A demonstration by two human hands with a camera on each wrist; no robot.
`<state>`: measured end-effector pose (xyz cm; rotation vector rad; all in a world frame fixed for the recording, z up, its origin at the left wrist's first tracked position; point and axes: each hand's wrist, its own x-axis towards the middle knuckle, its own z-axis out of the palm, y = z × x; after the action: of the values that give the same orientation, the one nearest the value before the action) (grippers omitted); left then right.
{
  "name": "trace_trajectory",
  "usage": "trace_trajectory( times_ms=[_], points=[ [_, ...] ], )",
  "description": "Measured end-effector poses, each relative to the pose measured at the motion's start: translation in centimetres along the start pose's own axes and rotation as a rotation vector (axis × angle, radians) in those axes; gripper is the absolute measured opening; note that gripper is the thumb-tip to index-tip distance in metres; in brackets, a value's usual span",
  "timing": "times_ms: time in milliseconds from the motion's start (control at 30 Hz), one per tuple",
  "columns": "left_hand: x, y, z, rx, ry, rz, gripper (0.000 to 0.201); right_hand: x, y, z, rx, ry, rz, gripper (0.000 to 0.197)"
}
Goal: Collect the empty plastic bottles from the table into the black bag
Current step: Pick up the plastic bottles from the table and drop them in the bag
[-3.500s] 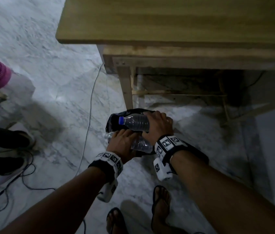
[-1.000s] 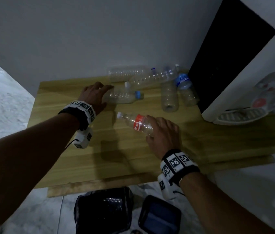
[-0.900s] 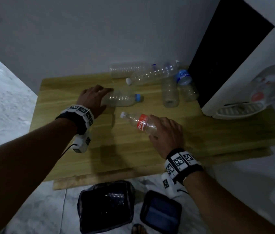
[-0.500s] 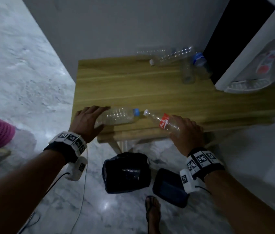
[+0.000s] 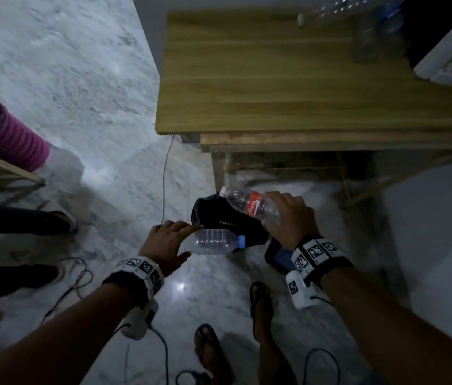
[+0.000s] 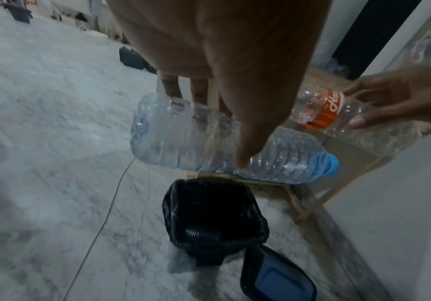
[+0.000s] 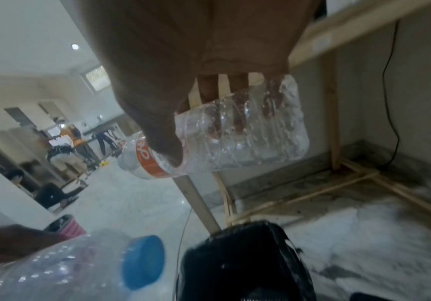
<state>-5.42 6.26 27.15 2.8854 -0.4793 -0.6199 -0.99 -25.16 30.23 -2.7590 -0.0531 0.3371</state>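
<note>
My left hand grips a clear bottle with a blue cap by its base, held level just above the near rim of the black bag on the floor. In the left wrist view the blue-capped bottle hangs over the open black bag. My right hand holds a clear bottle with a red label over the bag's far side, white cap pointing left. The right wrist view shows the red-label bottle between thumb and fingers. Several more empty bottles lie at the table's far end.
The wooden table stands behind the bag, its leg close to it. A dark blue lid lies on the floor by my right wrist. My sandalled feet, loose cables and a pink bin are on the marble floor.
Both hands lifted their bottles off the table's front edge and brought them down over the black bag. My view tilted down from the tabletop to the floor.
</note>
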Motion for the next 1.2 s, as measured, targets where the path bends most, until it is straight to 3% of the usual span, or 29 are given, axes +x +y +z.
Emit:
trace_trajectory(
  times_ms=[100,133,300,433,633,866,1200],
  points=[
    [2.6,0.9,5.1,-0.014,-0.071,-0.012,0.07,1.8,1.1,5.0,-0.018,-0.09,-0.006,0.066],
    [4.8,0.7,9.3,-0.025,-0.089,-0.027,0.07,3.5,2.8,9.1,-0.03,-0.115,-0.008,0.066],
    [8.6,1.2,12.6,-0.031,-0.085,-0.04,0.072,7.0,4.1,12.8,-0.027,-0.148,-0.033,0.063],
    [14.1,1.0,18.2,-0.063,-0.072,-0.051,0.071,11.7,6.8,19.8,-0.024,-0.204,-0.063,0.063],
    [17.9,0.4,22.1,-0.106,-0.043,-0.054,0.077,15.1,8.3,25.5,0.045,-0.245,-0.134,0.078],
    [14.4,0.3,17.4,-0.206,-0.057,-0.127,0.069,12.4,9.4,20.2,0.051,-0.259,-0.06,0.071],
    [6.8,1.0,1.9,-0.201,0.018,-0.095,0.063,4.8,4.6,4.0,0.091,-0.107,-0.02,0.067]
  ],
)
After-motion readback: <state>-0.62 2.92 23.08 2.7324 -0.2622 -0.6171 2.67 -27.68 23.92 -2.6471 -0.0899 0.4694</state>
